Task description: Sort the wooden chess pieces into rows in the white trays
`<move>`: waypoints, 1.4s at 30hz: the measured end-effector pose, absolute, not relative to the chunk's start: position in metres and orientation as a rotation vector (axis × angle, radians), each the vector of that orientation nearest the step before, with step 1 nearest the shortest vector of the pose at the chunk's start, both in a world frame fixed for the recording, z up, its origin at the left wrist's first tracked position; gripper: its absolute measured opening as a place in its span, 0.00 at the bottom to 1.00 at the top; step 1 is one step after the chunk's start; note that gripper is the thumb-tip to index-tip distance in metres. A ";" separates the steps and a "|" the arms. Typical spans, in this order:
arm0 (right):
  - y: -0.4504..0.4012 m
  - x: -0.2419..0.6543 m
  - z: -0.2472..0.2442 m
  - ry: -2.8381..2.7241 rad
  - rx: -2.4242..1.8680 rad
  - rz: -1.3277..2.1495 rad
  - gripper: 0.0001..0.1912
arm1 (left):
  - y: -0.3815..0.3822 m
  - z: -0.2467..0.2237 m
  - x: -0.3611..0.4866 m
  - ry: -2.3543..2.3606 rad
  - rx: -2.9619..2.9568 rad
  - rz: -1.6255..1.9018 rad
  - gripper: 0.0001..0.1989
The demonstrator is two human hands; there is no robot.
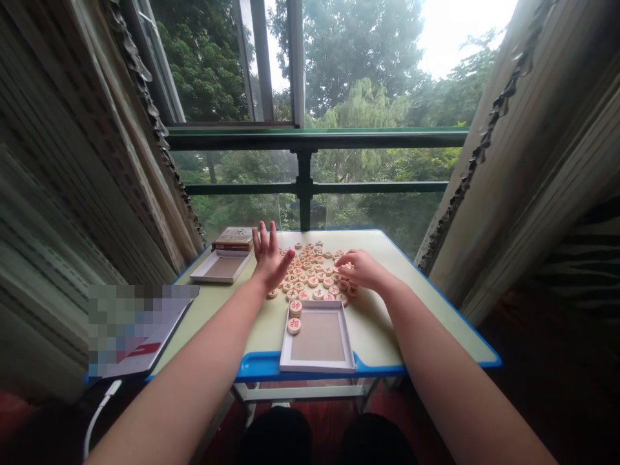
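Note:
Many round wooden Chinese chess pieces [312, 281] with red or dark characters lie spread over the middle of the table. My left hand [269, 258] is raised at the left side of the spread, fingers apart and holding nothing. At the right side, my right hand [361, 268] reaches over the pieces with its fingers bent and parted; its fingertips are near or on some pieces, and I cannot tell if it touches one. A shallow white box tray [317, 339] sits at the near edge, with red-marked pieces [294, 325] along its left side.
A second shallow box part [221, 266] lies at the back left, beside a stacked box or book [233, 237]. A tablet-like device [145, 336], partly blurred, with a white cable [109, 394], rests at the left edge. The table [426, 323] has a blue rim and stands before a window railing.

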State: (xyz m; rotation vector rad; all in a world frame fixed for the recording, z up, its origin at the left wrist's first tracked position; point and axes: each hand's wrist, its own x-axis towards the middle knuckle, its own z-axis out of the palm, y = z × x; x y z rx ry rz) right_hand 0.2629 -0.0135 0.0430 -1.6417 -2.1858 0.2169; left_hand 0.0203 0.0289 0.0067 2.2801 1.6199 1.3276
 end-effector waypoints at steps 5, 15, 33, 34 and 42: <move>-0.018 0.261 0.047 -2.234 -1.515 0.296 0.09 | 0.013 0.012 0.025 1.652 2.343 1.295 0.41; -0.018 0.263 0.047 -2.164 -1.448 0.311 0.10 | -0.025 0.056 0.024 1.629 2.009 1.571 0.15; -0.077 0.252 0.004 -1.661 -1.576 0.179 0.14 | -0.025 -0.004 0.007 1.752 2.066 1.308 0.10; -0.076 0.253 0.003 -1.656 -1.581 0.186 0.14 | -0.025 -0.005 0.007 1.776 2.089 1.276 0.10; -0.070 0.258 -0.004 -1.539 -1.623 0.261 0.18 | -0.021 -0.010 0.002 1.974 1.961 1.152 0.12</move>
